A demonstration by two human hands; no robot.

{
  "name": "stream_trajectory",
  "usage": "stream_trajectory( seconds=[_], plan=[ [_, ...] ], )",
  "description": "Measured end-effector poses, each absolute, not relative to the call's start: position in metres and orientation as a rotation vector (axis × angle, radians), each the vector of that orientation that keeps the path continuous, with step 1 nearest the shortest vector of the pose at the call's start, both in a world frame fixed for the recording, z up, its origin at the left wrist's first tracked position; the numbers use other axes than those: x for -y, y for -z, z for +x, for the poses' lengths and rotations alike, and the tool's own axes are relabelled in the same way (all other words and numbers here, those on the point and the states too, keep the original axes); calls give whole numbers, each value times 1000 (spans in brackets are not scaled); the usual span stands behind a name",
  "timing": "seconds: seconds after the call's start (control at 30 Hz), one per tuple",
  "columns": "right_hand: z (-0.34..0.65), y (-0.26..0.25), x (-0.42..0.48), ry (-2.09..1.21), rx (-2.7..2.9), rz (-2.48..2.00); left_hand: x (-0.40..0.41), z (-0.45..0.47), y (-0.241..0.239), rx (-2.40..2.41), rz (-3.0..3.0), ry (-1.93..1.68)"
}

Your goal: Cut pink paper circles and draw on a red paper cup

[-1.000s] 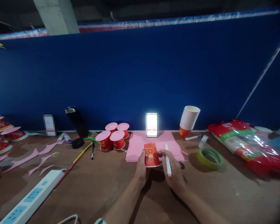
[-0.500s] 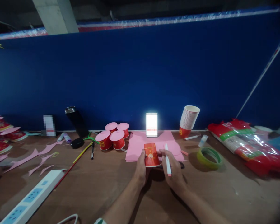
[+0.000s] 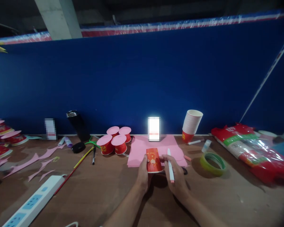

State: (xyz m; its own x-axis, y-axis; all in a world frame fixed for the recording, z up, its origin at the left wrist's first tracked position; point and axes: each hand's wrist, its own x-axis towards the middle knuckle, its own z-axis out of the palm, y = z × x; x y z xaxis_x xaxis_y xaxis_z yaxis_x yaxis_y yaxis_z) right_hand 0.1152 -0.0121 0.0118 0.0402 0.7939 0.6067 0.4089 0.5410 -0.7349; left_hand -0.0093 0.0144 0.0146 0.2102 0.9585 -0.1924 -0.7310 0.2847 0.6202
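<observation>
A red paper cup (image 3: 153,160) with gold print is gripped from its left side by my left hand (image 3: 143,175), its white rim facing down toward me. Held across the fingers of my right hand (image 3: 177,176) is a white marker (image 3: 170,165) with a pinkish end pointing down; the fingertips of that hand reach the cup's right side. Beneath and beyond the cup lies a stack of pink paper (image 3: 137,154). Dark scissors (image 3: 185,171) lie partly hidden behind my right hand.
Several red cups with pink tops (image 3: 119,144) stand left of the paper. To the right are stacked paper cups (image 3: 192,123), a tape roll (image 3: 213,164) and a red plastic package (image 3: 241,148). A power strip (image 3: 35,200), paper scraps (image 3: 26,165) and a black bottle (image 3: 78,126) occupy the left.
The whole view has shifted slightly, so everything appears a little lower. Both hands keep the same hold on the cup and marker.
</observation>
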Motion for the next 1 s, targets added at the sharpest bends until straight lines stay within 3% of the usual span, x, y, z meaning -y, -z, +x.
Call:
stream_trajectory(
  seconds=[1.0],
  plan=[
    [115, -18, 13, -375, 1598, -1059, -14, -9, -16, -593, 396, -1189]
  ],
)
